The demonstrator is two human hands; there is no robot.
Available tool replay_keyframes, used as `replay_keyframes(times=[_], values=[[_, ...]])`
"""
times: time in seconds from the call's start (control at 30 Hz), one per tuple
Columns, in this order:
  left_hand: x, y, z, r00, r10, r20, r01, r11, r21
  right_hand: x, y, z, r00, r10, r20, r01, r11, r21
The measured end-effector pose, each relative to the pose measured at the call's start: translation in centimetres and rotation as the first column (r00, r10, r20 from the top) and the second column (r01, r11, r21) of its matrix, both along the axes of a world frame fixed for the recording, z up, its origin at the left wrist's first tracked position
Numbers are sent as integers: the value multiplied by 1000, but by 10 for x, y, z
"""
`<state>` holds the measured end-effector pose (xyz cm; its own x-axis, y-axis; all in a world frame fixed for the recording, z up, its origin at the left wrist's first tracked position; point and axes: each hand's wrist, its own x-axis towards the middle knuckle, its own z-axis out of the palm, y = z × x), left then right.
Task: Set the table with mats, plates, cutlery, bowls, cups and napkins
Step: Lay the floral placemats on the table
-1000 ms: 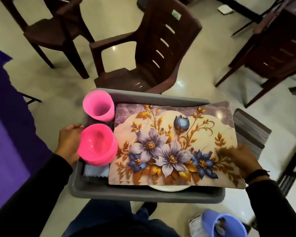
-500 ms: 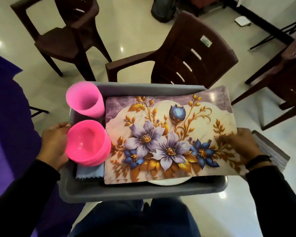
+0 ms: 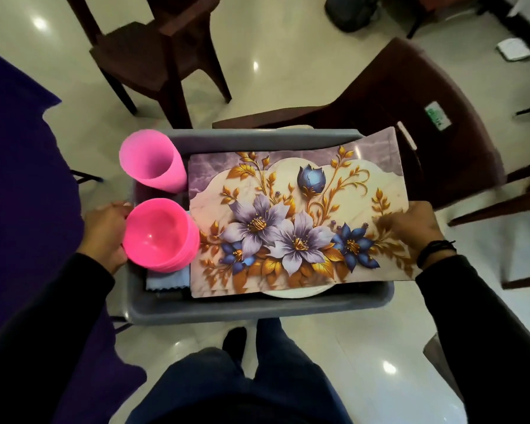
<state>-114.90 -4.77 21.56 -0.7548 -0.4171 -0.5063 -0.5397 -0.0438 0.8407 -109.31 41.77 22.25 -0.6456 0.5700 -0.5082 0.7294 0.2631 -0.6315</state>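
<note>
So the grey plastic tub (image 3: pixel 257 309) is what's carrying everything. Floral placemat (image 3: pixel 291 221) lies across most of it, with a white plate (image 3: pixel 297 291) peeking out underneath. Left end has a pink cup (image 3: pixel 150 163), stacked pink bowls (image 3: pixel 161 237) and a light blue napkin (image 3: pixel 167 281).

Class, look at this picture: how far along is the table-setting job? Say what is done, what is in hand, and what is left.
Nothing is laid yet. Both hands, left hand and right hand, carry the grey tub, which holds the floral mat, pink cup, pink bowls, a plate and a napkin. All setting remains; no cutlery is visible.
</note>
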Motion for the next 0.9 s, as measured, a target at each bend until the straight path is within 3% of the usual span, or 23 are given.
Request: replay_keyframes(times=[0.43,0.9], values=[[-48,21,-123,965,166,201,-171,985,10,-116,17,-125,979,94,178,-124,979,163],[-63,36,-223,905,134,403,-143,990,-9,-160,17,-221,930,115,348,-196,959,207]])
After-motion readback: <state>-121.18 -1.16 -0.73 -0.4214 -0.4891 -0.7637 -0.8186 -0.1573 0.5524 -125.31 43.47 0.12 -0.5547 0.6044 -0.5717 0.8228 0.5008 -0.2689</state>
